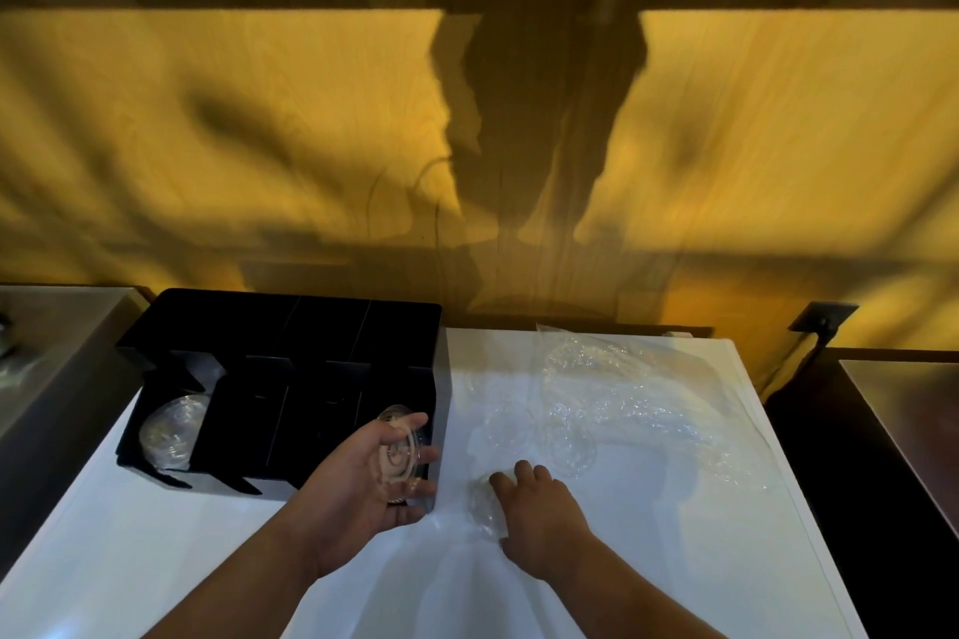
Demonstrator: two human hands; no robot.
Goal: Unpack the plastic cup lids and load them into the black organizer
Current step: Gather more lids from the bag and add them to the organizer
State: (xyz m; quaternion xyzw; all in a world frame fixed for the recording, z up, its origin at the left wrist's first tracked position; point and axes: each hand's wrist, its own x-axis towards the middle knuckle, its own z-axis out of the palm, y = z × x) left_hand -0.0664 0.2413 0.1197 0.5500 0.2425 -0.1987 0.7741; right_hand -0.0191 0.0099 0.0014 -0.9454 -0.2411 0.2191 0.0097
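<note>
Wood-grain wall (207,145) fills the upper frame, heavy shadows across it; wall socket (825,317) w/ cord at 3 o'clock. Steel counter (62,343) at 9 o'clock, another steel surface (908,405) at 4 o'clock. White table (155,560) takes the lower centre. Crumpled clear wrap (648,410) lies on it at 4 o'clock of the black organizer (290,379), just beside the right hand's reach; a loose lid (573,451) sits at the wrap's near edge. Organizer stands on the table's far-left part, approx 4 slots open to the viewer. Stored lids (168,433) stand on edge in the leftmost slot; other slots too dark to read. Left hand (373,477), palm up, fingers curled round the held lid (402,451) in front of the rightmost slot, at the organizer's 5 o'clock corner. Lid is clear, round, w/ raised concentric rings. Right hand (539,509), palm down, fingertips and thumb on the table lid (485,503), flat on the table; gripped or only touched, can't tell.
</note>
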